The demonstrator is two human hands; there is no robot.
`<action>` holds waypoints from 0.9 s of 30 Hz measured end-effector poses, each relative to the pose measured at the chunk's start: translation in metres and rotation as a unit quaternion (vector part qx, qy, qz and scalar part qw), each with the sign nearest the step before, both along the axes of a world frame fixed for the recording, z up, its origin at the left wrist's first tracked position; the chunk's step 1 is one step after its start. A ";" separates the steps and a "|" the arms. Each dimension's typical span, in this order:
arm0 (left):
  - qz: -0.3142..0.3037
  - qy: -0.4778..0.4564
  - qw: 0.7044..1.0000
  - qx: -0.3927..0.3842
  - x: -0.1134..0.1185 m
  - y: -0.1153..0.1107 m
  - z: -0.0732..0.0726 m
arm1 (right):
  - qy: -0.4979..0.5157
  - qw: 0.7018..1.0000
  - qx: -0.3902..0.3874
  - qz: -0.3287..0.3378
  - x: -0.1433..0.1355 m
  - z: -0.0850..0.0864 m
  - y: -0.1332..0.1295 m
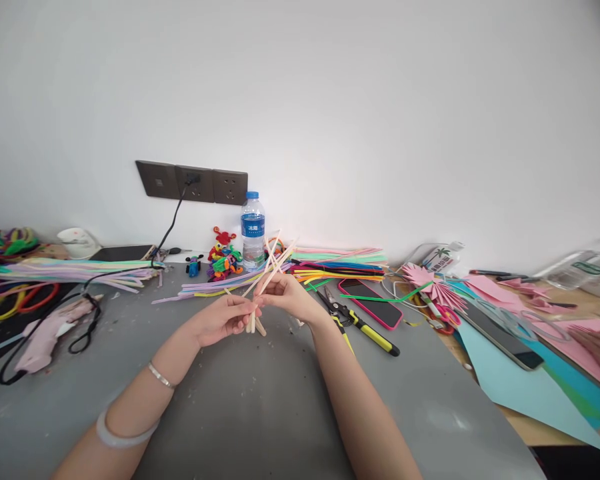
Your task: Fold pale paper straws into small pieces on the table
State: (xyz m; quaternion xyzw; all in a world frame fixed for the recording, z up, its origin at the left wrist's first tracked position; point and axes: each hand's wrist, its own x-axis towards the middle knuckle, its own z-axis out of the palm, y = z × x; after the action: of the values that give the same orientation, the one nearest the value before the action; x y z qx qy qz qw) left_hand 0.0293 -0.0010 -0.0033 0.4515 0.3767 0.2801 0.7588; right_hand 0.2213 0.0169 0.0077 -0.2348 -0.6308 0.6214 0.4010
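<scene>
Plainly, a loose bunch of pale sticks [275,265] is held up in both hands, above the middle of the grey worktop [280,413] and toward its back edge. The sticks are crossed at several angles, with their upper ends fanned out and their lower ends seen below the fingers. Their lower part is pinched between the thumb and fingers of the left hand [227,320], while the sticks are gripped just above by the right hand [286,299], its fingertips brought close to those of the left. A silver bracelet [161,375] and a pale bangle [123,437] are worn on the left arm. Along the back edge, a water bottle [253,230] is stood upright, with a small figure of twisted coloured stems [223,257] set just beside it. Bright pipe cleaners [340,272] are laid to the right of the bottle, and pastel ones [80,272] are spread toward the back left corner. A pink glue gun [47,340] is laid near the left edge. Yellow-handled cutters [370,330] and a pink-cased phone [373,303] are placed toward the right edge, beyond which a pale blue sheet [525,393] and a co-worker's hand [597,350] can be seen.
</scene>
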 end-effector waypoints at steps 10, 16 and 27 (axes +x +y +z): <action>0.071 -0.035 0.997 -0.019 0.002 0.003 -0.003 | -0.006 0.996 0.036 -0.081 -0.006 0.001 0.000; 0.162 -0.051 0.985 -0.025 0.005 0.007 -0.003 | -0.082 0.966 0.182 -0.163 -0.012 0.004 -0.005; 0.280 -0.117 0.953 0.024 0.010 0.006 -0.004 | -0.085 0.949 0.243 -0.183 -0.027 -0.004 -0.014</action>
State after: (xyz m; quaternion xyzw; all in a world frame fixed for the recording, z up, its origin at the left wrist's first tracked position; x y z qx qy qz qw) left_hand 0.0396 0.0050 -0.0070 0.3098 0.3894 0.5412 0.6779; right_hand 0.1947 0.0032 0.0040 -0.2931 -0.7407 0.3428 0.4979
